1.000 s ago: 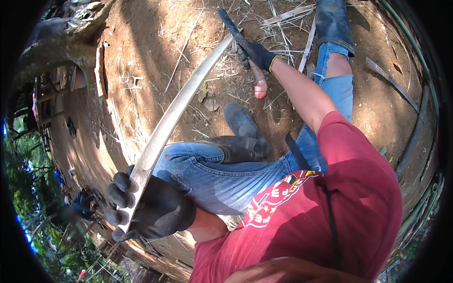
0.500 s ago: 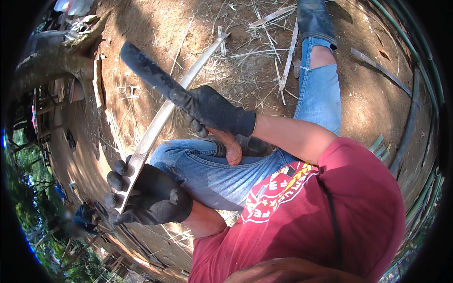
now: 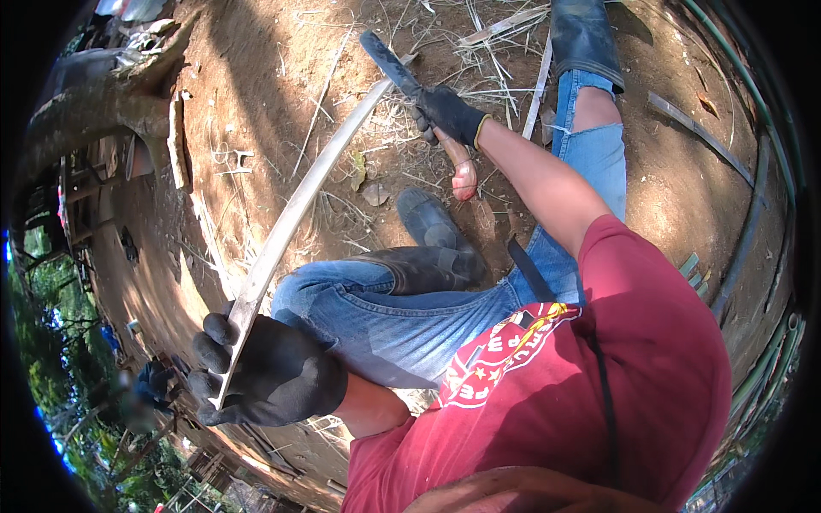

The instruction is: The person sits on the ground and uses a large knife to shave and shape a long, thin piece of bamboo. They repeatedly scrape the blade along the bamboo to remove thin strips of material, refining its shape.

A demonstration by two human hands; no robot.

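The left hand (image 3: 265,376), in a black glove at the lower left of the frame, has its fingers (image 3: 209,350) wrapped tight around the near end of a long pale bamboo strip (image 3: 295,214). The strip runs in a curve up toward the upper middle. There the right hand (image 3: 449,115), also gloved, grips closed around the wooden handle of a dark-bladed machete (image 3: 389,60), whose blade lies against the strip's far end. Below, bent knees in blue jeans (image 3: 385,316) and black rubber boots (image 3: 428,248) rest on bare dirt ground (image 3: 274,77) scattered with dry shavings; open ground lies to the upper left.
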